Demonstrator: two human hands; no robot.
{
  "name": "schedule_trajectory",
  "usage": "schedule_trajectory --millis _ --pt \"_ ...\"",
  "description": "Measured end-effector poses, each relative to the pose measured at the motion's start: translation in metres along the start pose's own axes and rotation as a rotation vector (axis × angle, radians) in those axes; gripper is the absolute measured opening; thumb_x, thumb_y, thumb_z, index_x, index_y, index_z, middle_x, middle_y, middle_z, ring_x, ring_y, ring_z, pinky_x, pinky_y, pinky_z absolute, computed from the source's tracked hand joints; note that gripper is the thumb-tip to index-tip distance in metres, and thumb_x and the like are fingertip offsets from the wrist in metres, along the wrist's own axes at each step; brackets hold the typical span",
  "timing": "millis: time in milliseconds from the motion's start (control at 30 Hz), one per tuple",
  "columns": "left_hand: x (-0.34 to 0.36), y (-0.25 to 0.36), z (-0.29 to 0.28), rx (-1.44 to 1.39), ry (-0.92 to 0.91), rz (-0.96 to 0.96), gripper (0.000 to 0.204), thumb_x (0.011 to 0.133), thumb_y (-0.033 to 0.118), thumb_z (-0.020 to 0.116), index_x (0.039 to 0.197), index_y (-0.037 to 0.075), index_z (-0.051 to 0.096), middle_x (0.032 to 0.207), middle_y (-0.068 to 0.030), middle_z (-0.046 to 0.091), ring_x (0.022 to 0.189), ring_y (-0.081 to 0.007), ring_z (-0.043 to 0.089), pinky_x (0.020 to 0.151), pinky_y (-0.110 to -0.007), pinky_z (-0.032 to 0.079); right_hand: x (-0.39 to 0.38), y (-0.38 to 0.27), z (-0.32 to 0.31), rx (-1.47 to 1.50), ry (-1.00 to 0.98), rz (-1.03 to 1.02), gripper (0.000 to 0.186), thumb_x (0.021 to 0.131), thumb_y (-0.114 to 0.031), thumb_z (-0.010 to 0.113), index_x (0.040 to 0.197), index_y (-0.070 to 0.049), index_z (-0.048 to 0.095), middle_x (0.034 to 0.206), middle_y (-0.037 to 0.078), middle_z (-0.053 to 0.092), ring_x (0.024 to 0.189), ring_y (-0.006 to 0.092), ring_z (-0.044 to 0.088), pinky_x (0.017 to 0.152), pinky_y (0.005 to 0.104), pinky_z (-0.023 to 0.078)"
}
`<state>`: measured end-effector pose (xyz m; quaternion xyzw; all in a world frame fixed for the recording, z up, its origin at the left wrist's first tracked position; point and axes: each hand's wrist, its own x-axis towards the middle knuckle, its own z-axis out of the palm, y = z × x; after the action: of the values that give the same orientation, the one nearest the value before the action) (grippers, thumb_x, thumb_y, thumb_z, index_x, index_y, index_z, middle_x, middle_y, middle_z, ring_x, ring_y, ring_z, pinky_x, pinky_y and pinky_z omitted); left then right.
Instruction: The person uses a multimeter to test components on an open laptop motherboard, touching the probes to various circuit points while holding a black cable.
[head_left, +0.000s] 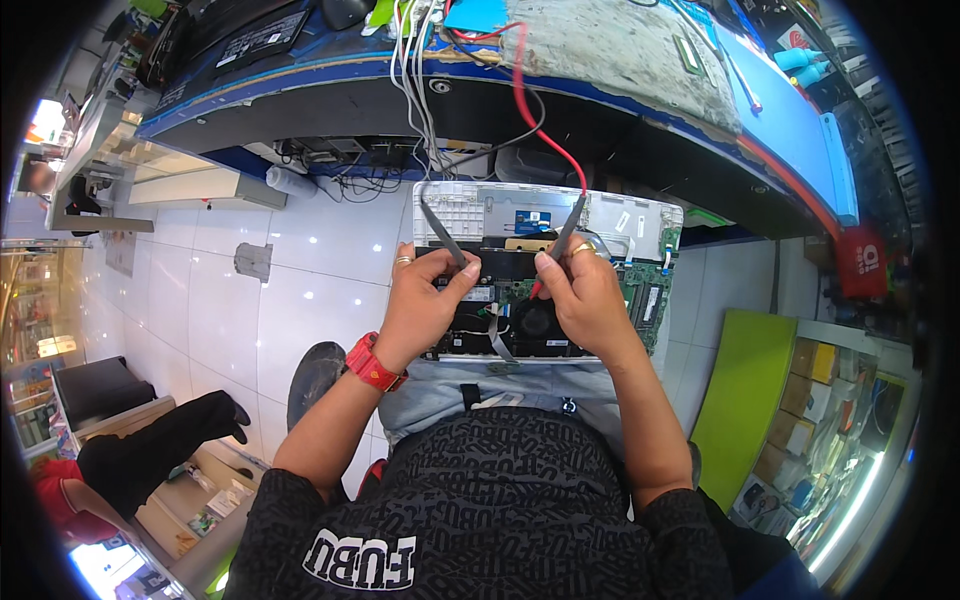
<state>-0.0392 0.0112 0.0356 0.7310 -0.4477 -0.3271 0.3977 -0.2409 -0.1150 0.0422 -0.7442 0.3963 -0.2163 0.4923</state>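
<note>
An opened laptop base (462, 212) lies across my lap, its inner parts facing up. My left hand (422, 308) is closed in a pinch on a dark grey test probe (441, 231) over the laptop's left half. My right hand (592, 303) pinches a second test probe (570, 222), which has a red lead and a red lower end, over the middle right. That red end points down beside a round black fan (534, 319). A green circuit board (650, 300) shows at the right. My fingers hide the left probe's tip, and contact at either tip is unclear.
A workbench (620, 50) with a worn top runs across the far side. White cables (405, 70) and the red lead (530, 110) hang over its edge. A glass display case (800, 440) stands at right. Another person's dark-trousered leg (160, 440) reaches in at lower left.
</note>
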Motion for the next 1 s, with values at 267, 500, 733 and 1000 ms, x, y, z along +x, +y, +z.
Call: schedule_trajectory --millis 267,500,733,1000 --pt "-0.001 -0.01 0.008 -0.484 0.052 -0.164 0.02 0.097 0.024 0.074 0.102 0.005 0.078 0.086 -0.0068 0.076 0.091 -0.021 0.062 0.1 -0.04 0.039 0.004 0.0 -0.004 0.423 0.263 0.104 0.02 0.106 -0.018 0.062 0.103 0.002 0.062 0.082 0.009 0.071 0.077 0.0133 0.07 0.071 0.0298 0.056" --pt "-0.001 -0.004 0.009 -0.096 0.074 0.075 0.02 0.092 0.023 0.08 0.103 0.006 0.082 0.089 -0.0045 0.076 0.094 -0.019 0.065 0.093 -0.035 0.044 -0.009 0.009 0.011 0.179 0.109 -0.084 0.019 0.102 -0.016 0.067 0.098 0.003 0.066 0.08 0.01 0.07 0.073 0.0197 0.07 0.068 0.0327 0.053" --pt "-0.002 -0.007 0.014 -0.127 0.1 0.016 0.021 0.091 0.023 0.08 0.104 0.006 0.082 0.094 -0.007 0.078 0.097 -0.0202 0.063 0.093 -0.037 0.045 -0.012 0.012 0.016 0.11 0.111 -0.108 0.018 0.1 -0.017 0.069 0.098 0.002 0.067 0.083 0.013 0.071 0.074 0.027 0.07 0.069 0.037 0.053" --pt "-0.001 -0.014 0.015 -0.095 0.093 0.016 0.021 0.091 0.03 0.08 0.099 0.01 0.084 0.095 -0.0066 0.08 0.104 -0.0226 0.055 0.101 -0.039 0.036 -0.013 0.018 0.02 0.091 0.126 -0.116 0.019 0.099 -0.017 0.07 0.096 0.001 0.068 0.086 0.014 0.07 0.077 0.0289 0.071 0.071 0.0386 0.054"
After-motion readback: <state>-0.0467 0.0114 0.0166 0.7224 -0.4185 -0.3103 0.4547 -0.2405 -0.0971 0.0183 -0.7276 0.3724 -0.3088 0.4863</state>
